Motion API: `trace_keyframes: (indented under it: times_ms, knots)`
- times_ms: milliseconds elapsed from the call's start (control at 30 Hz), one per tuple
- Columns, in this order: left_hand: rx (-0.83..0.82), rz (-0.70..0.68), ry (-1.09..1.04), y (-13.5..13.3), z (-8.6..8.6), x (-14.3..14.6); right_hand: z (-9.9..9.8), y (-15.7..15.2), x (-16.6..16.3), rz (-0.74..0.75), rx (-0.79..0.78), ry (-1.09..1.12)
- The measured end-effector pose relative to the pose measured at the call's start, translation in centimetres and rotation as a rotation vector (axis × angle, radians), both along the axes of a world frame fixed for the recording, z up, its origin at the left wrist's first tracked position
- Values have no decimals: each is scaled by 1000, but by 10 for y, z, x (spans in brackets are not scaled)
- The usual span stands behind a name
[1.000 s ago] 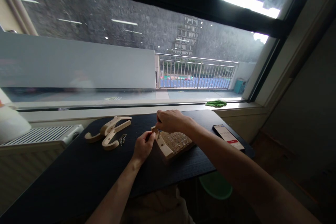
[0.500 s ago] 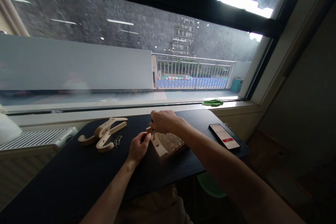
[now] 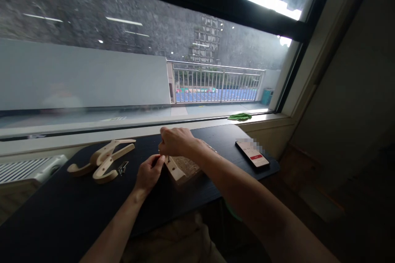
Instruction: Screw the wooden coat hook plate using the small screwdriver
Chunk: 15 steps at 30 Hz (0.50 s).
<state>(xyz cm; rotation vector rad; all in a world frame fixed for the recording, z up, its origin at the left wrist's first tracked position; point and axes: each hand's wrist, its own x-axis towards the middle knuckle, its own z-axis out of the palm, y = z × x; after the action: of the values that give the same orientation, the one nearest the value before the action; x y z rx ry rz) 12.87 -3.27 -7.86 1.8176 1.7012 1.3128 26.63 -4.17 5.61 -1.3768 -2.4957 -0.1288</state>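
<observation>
My right hand (image 3: 177, 141) is a fist above the far end of a pale wooden bar (image 3: 176, 172). A thin dark shaft (image 3: 168, 159) stands below this fist, over the bar; the tool's handle is hidden in my fingers. My left hand (image 3: 149, 174) pinches the bar's left edge, close to the shaft. A dark hole shows further down the bar. The bar lies along the left side of a brown, patterned panel (image 3: 193, 166), partly covered by my right forearm. Several small metal screws (image 3: 122, 168) lie left of my left hand.
Curved pale wooden pieces (image 3: 103, 160) lie at the left of the dark table (image 3: 148, 218). A phone (image 3: 251, 154) rests at the right. A green cloth (image 3: 240, 116) is on the windowsill. A white radiator (image 3: 40, 168) stands beyond the table's left side.
The view has turned slightly right, so everything sits further left in the picture. Both hands remain at the same end of the wooden bar, and the right fist stays above it.
</observation>
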Motion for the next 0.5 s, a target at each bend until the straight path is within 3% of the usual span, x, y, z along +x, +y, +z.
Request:
trace_keyframes:
  times_ms: [233,500]
  knots:
    - [14,3,1,2,0,1,-5,4,2,-11,15,34]
    - [35,-29,-6,-3,2,1,9,-6,6,-4,-54,-51]
